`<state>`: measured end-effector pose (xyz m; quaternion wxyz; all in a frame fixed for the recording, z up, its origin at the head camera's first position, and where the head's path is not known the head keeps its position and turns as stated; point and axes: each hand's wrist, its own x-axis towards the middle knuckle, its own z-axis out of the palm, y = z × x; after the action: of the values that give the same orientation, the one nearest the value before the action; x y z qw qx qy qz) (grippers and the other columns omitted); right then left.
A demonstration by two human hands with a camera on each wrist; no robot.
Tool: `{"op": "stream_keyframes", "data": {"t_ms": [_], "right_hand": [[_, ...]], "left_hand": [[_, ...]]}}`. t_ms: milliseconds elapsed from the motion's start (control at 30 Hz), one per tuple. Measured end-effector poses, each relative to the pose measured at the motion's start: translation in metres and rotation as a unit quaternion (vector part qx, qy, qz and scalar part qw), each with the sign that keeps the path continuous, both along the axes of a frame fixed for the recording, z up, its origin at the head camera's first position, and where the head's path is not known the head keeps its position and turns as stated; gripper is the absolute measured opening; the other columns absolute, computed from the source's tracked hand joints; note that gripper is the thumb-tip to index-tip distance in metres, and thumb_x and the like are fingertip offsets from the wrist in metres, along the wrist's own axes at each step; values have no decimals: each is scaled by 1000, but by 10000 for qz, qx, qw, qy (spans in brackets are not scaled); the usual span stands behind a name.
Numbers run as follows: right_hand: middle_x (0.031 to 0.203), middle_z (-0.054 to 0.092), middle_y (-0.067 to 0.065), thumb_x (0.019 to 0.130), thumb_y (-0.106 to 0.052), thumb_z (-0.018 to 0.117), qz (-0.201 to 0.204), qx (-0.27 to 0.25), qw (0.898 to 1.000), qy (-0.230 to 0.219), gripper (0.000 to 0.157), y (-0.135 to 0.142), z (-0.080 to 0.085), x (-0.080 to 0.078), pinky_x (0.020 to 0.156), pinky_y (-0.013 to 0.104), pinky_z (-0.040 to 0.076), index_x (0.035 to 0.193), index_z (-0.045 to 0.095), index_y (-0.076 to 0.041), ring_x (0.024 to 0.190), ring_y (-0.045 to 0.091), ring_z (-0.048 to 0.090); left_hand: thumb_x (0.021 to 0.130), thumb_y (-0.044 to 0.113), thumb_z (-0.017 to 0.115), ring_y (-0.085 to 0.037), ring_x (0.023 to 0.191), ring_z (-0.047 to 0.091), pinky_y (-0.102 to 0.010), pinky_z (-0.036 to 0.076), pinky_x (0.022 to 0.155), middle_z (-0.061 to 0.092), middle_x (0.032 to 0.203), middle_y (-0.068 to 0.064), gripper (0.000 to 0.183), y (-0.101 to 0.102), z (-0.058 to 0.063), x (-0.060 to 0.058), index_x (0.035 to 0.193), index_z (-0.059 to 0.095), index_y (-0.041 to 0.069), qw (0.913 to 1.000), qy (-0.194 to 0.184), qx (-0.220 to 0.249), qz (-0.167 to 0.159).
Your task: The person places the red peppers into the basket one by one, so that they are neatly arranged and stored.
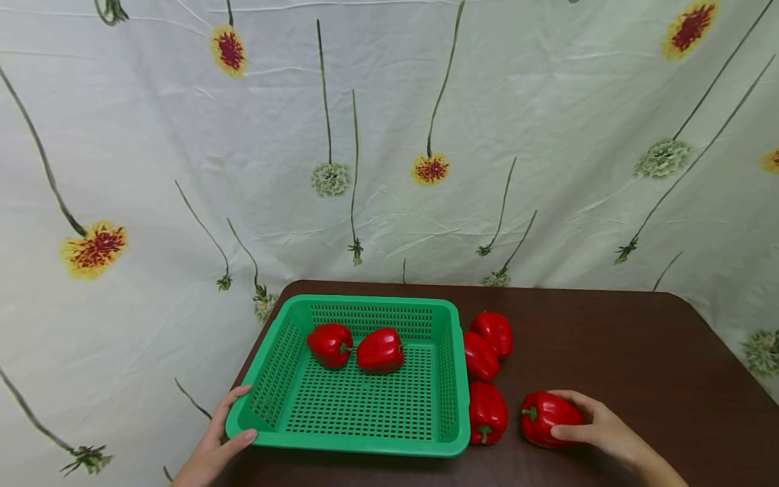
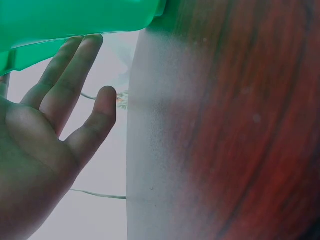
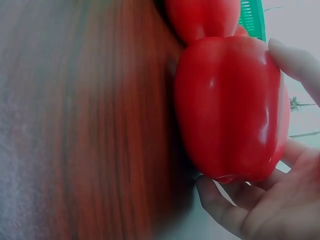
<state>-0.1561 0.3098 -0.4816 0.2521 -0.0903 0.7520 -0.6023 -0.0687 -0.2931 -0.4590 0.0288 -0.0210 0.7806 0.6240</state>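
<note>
A green plastic basket stands at the table's left side in the head view. Its front left corner is held by my left hand, thumb and a finger at the rim. From the left wrist view, fingers of that hand touch the basket's side. My right hand grips a red bell pepper, its green stem facing left. Close up, thumb and fingers lie round the pepper; whether its underside touches the table is unclear.
Two red bell peppers, one left and one right, lie inside the basket near its back. Three more, at back, middle and front, line its right side. A flowered cloth hangs behind the dark wooden table.
</note>
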Motion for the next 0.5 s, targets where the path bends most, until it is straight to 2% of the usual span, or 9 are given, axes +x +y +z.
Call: {"op": "stream_keyframes", "data": {"t_ms": [200,367,500], "right_hand": [[128,52,23,88,-11,71,171,82,9989,439,67,0,-3,5,78,38,53,140,36,11,101,23,58],[130,51,25,87,-12,72,-86,173,9984,540,66,-2,-4,9,77,36,53,139,38,12,99,18,60],[131,50,26,87,-13,72,-254,272,9978,556,66,-2,-5,9,77,36,52,139,39,11,99,19,60]], "left_hand": [[100,6,51,5,106,54,-22,49,82,21,147,-36,61,1,0,-1,147,14,13,10000,30,-14,11],[100,3,50,6,106,53,-22,49,81,19,146,-36,61,0,-1,1,147,14,11,9998,170,-66,-57],[99,2,51,3,106,55,-23,50,80,23,143,-32,60,0,-2,2,147,16,12,9994,301,-126,-62]]}}
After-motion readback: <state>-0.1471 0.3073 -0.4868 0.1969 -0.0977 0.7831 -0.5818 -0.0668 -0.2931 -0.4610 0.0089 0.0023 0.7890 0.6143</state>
